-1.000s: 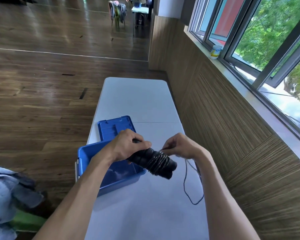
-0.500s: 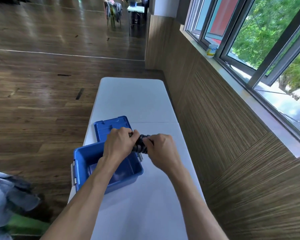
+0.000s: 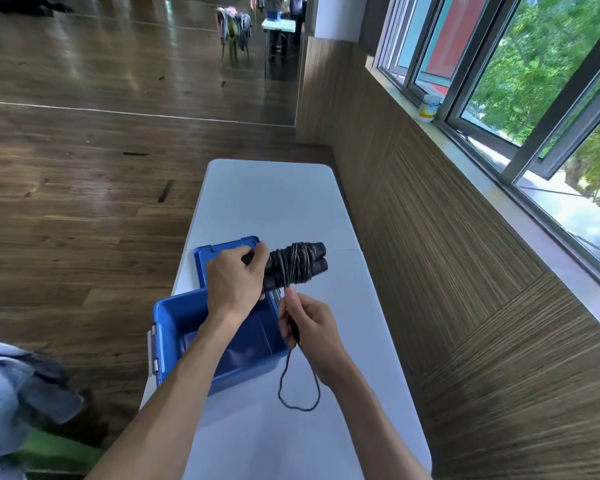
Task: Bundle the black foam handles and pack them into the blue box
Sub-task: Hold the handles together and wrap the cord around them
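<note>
Blue box (image 3: pixel 174 327) sits open at the table's (image 3: pixel 274 199) left edge, near side, with its lid (image 3: pixel 219 258) lying flat on the table just behind it. Box and lid haven't moved since half a second ago.

Left hand (image 3: pixel 234 284) is over the far side of the box, fingers curled round the left end of the bundle of black foam handles (image 3: pixel 291 265). Same grip as before.

The bundle is held in the air above the table, just right of the lid, roughly level, its free end pointing right. Dark cord (image 3: pixel 293 268) is wound many turns round its middle. Half a second ago both hands were bunched over it and it was mostly hidden; now the wrapped section and right end are in plain view.

Right hand (image 3: pixel 309 329) has pulled away from the bundle toward the near side and now sits below it, beside the box's right wall. Fingers are curled, pinching the cord, which runs taut from the wraps down into the hand. The slack hangs from the hand in a loop (image 3: pixel 298 393) that rests on the table; that loop was hidden at half a second ago, visible a second ago.

Window (image 3: pixel 534 81) runs along the wall on the right.
</note>
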A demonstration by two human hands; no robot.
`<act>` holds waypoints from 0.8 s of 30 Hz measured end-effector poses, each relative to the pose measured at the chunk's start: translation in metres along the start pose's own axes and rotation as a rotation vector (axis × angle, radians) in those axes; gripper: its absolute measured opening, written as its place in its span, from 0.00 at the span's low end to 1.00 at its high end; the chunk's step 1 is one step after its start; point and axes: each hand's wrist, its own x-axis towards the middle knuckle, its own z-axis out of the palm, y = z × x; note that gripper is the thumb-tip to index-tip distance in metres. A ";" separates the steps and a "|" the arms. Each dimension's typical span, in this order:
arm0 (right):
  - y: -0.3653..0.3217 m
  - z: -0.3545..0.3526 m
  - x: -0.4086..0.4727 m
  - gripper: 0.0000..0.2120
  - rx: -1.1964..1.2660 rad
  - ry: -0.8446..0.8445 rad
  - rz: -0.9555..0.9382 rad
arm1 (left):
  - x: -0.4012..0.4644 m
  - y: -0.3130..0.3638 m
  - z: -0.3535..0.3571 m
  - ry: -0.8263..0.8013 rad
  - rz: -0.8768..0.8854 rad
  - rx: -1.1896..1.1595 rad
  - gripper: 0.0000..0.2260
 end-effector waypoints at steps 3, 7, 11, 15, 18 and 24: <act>0.013 -0.004 0.001 0.24 -0.058 -0.055 0.034 | 0.004 0.000 -0.003 -0.037 -0.035 -0.090 0.25; 0.024 -0.024 0.008 0.19 -0.198 -0.049 0.065 | 0.005 -0.002 -0.012 -0.268 -0.064 -0.276 0.21; 0.013 -0.061 0.029 0.11 -0.578 -0.067 0.014 | 0.001 -0.006 -0.015 -0.509 -0.014 -0.188 0.18; -0.022 -0.074 0.045 0.09 -0.867 -0.225 -0.013 | -0.006 -0.008 -0.009 -0.587 0.037 -0.144 0.18; -0.040 -0.074 0.049 0.04 -0.909 -0.295 -0.015 | -0.009 -0.006 -0.005 -0.630 0.091 -0.027 0.17; -0.050 -0.069 0.052 0.09 -1.142 -0.185 0.083 | -0.018 -0.014 0.008 -0.622 0.189 0.225 0.21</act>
